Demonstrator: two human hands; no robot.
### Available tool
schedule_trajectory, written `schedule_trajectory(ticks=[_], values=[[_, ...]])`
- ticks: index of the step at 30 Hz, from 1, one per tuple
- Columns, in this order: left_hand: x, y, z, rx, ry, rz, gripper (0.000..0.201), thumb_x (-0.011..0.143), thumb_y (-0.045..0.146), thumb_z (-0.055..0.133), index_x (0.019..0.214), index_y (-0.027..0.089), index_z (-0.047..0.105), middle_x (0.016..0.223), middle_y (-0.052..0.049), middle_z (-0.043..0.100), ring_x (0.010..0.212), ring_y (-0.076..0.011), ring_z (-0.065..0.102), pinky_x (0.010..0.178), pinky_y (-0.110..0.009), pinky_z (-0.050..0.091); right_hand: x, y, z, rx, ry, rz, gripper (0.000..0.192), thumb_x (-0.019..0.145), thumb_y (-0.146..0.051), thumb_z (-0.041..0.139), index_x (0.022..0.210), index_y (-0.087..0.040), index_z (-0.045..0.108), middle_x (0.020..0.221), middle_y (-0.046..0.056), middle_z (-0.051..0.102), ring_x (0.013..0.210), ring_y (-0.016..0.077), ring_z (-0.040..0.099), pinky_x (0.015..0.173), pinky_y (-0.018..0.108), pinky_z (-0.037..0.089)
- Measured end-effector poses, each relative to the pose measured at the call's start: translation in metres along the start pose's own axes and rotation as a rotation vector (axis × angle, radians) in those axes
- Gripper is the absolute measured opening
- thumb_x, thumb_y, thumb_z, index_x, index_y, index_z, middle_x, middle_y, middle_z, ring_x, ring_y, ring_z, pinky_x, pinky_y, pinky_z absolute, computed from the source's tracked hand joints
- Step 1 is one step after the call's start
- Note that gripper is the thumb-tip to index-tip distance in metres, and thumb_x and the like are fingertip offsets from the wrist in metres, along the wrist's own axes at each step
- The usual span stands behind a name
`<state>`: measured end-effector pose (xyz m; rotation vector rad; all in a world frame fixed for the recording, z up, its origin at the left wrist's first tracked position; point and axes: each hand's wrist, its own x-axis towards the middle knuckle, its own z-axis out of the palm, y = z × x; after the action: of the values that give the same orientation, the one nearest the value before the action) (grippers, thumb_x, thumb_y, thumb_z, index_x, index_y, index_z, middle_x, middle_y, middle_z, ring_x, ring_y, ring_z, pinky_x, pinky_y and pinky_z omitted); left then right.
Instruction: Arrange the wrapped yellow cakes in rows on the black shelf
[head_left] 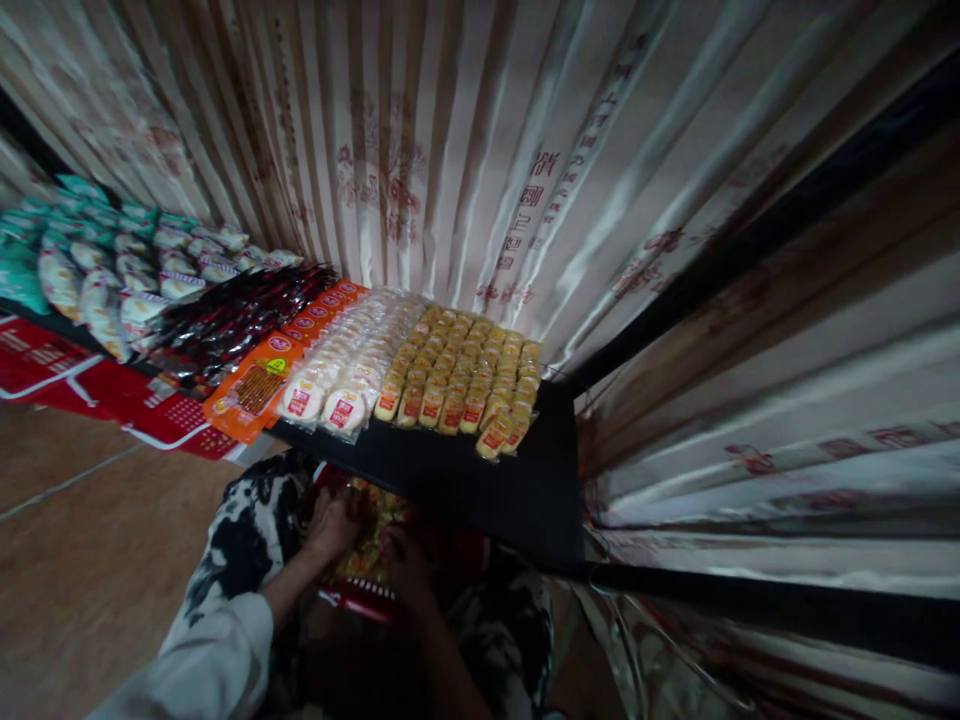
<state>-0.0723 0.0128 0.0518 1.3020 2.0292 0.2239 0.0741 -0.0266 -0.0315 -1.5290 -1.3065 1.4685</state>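
Between my knees, partly beneath the table edge, is a red basket (358,598) holding small yellow wrapped snacks (373,548). My left hand (334,522) reaches into its left side, the fingers curled down among the packets; what they grip is unclear. On the other side, my right hand (406,562) is also at the packets, but its fingers are lost in shadow. Above both hands, rows of yellow wrapped snacks (454,370) stand on the black table (450,490), with a few packets lying loose at their front right corner.
Left of the yellow rows are white round wrapped crackers (346,408), orange snack bags (247,392), dark red packets (240,320), and white and green bags (90,250). Red baskets (97,390) stand below the table's left part. A pleated printed curtain (450,150) hangs behind.
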Motion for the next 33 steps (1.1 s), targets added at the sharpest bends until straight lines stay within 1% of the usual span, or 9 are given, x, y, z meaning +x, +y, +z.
schedule_trajectory(ticks=[3,6,8,11,14,18,22,27,33], values=[[-0.008,0.006,-0.003,-0.546,-0.166,-0.106,0.046,0.065,0.013,0.050,0.111,0.014,0.051,0.093,-0.006,0.063,0.085,-0.0194,0.061,0.074,-0.028,0.047,-0.009,-0.022,-0.004,0.179,-0.047,0.160,0.054,0.073,-0.064,0.043,0.099,-0.021,0.061,0.083,0.005,0.065,0.069,0.0181,0.063,0.061,0.032,0.051],[-0.021,0.011,0.000,-0.976,-0.250,-0.124,0.054,0.060,0.018,0.054,0.113,0.017,0.047,0.079,-0.001,0.062,0.064,-0.0145,0.060,0.061,-0.026,0.047,-0.023,-0.048,-0.009,0.402,-0.117,0.350,0.060,0.066,-0.068,0.051,0.103,-0.022,0.059,0.080,0.003,0.064,0.062,0.0172,0.064,0.058,0.032,0.050],[-0.031,0.016,0.001,-1.143,-0.281,-0.111,0.056,0.053,0.018,0.059,0.108,0.018,0.049,0.071,0.002,0.060,0.058,-0.0126,0.058,0.057,-0.024,0.044,-0.033,-0.062,-0.012,0.478,-0.123,0.371,0.063,0.061,-0.069,0.057,0.104,-0.021,0.059,0.077,0.003,0.064,0.057,0.0164,0.063,0.057,0.031,0.049],[-0.043,0.024,-0.004,-1.245,-0.341,-0.070,0.056,0.048,0.014,0.058,0.104,0.018,0.051,0.070,0.003,0.060,0.060,-0.0116,0.057,0.058,-0.023,0.043,-0.043,-0.075,-0.017,0.519,-0.059,0.335,0.067,0.053,-0.066,0.066,0.100,-0.019,0.059,0.074,0.002,0.064,0.053,0.0141,0.061,0.056,0.029,0.048],[-0.052,0.031,-0.015,-1.236,-0.374,-0.031,0.053,0.048,0.012,0.058,0.101,0.017,0.053,0.075,0.001,0.062,0.064,-0.0113,0.057,0.060,-0.022,0.042,-0.048,-0.084,-0.025,0.440,-0.001,0.272,0.064,0.051,-0.065,0.067,0.093,-0.017,0.061,0.072,0.002,0.064,0.054,0.0136,0.059,0.057,0.028,0.047],[-0.060,0.035,-0.029,-1.156,-0.351,0.026,0.047,0.056,0.022,0.065,0.101,0.016,0.055,0.087,-0.003,0.064,0.072,-0.0116,0.058,0.061,-0.020,0.042,-0.052,-0.099,-0.040,0.186,0.037,0.041,0.047,0.062,-0.057,0.063,0.086,-0.016,0.065,0.081,0.005,0.068,0.075,0.0200,0.062,0.071,0.032,0.048],[-0.066,0.039,-0.035,-1.099,-0.315,0.058,0.050,0.059,0.030,0.069,0.104,0.017,0.053,0.090,-0.004,0.063,0.074,-0.0119,0.058,0.059,-0.020,0.042,-0.054,-0.111,-0.053,0.029,0.085,-0.110,0.035,0.069,-0.043,0.060,0.092,-0.018,0.066,0.097,0.007,0.068,0.092,0.0221,0.061,0.085,0.034,0.046],[-0.066,0.047,-0.035,-1.121,-0.279,0.169,0.055,0.060,0.028,0.067,0.111,0.017,0.049,0.095,-0.004,0.061,0.081,-0.0141,0.059,0.068,-0.023,0.046,-0.059,-0.126,-0.064,-0.151,0.127,-0.212,0.030,0.072,-0.036,0.059,0.097,-0.020,0.065,0.101,0.007,0.066,0.095,0.0203,0.060,0.086,0.032,0.045],[-0.068,0.075,-0.042,-0.738,-0.268,0.446,0.045,0.067,0.022,0.056,0.111,0.017,0.053,0.100,-0.004,0.062,0.085,-0.0162,0.059,0.076,-0.026,0.045,-0.061,-0.139,-0.079,-0.225,0.137,-0.264,0.027,0.076,-0.036,0.057,0.097,-0.021,0.066,0.095,0.006,0.067,0.089,0.0199,0.062,0.082,0.032,0.047]])
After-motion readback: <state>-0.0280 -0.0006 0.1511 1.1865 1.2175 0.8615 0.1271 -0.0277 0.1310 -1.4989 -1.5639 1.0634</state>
